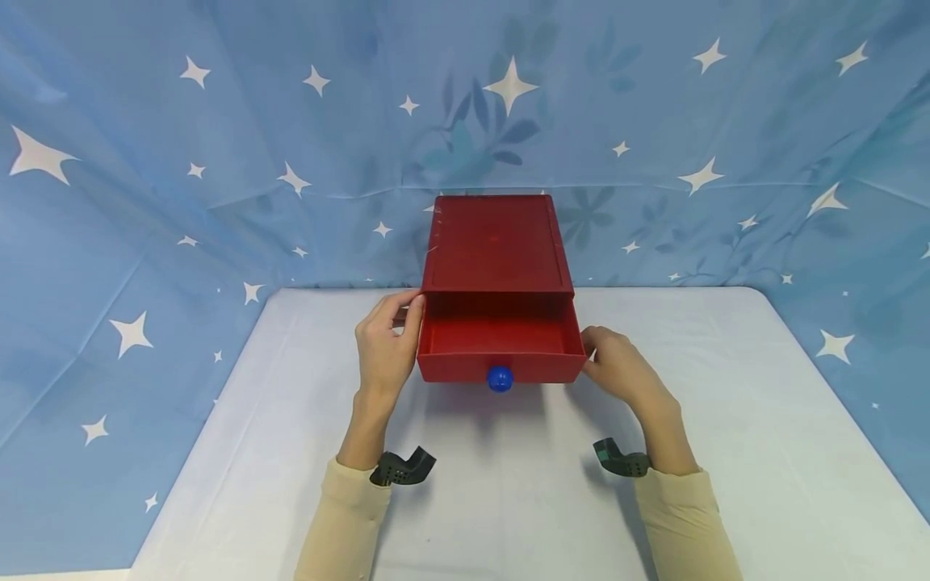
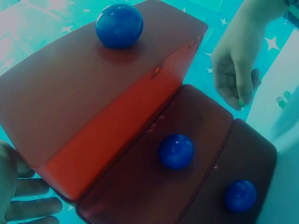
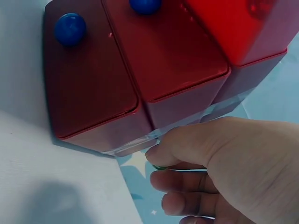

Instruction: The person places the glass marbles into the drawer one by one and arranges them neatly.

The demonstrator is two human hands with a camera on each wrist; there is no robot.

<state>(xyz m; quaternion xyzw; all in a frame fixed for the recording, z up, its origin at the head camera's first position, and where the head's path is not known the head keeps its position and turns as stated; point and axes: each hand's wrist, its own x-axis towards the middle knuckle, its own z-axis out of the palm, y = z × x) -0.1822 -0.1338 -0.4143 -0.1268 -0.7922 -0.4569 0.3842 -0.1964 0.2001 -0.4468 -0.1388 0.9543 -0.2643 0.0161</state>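
Observation:
A dark red cabinet (image 1: 497, 242) of three stacked drawers, each with a round blue knob, stands on the table. Its top drawer (image 1: 501, 369) is pulled out, and the part of its inside that shows is bare. My left hand (image 1: 387, 347) is at the cabinet's left side, fingertips by the upper edge; in the left wrist view its fingers (image 2: 35, 207) are fairly straight. Beside the drawer's right side, my right hand (image 1: 617, 363) pinches a small green bead (image 2: 241, 102) between thumb and fingers. Only a sliver of the bead shows in the right wrist view.
Several small green glassy pieces (image 2: 283, 99) lie on the white tabletop (image 1: 487, 500) to the right of the cabinet. A blue star-printed cloth (image 1: 291, 121) hangs behind the table. Clear tape (image 3: 187, 120) runs along the cabinet's side.

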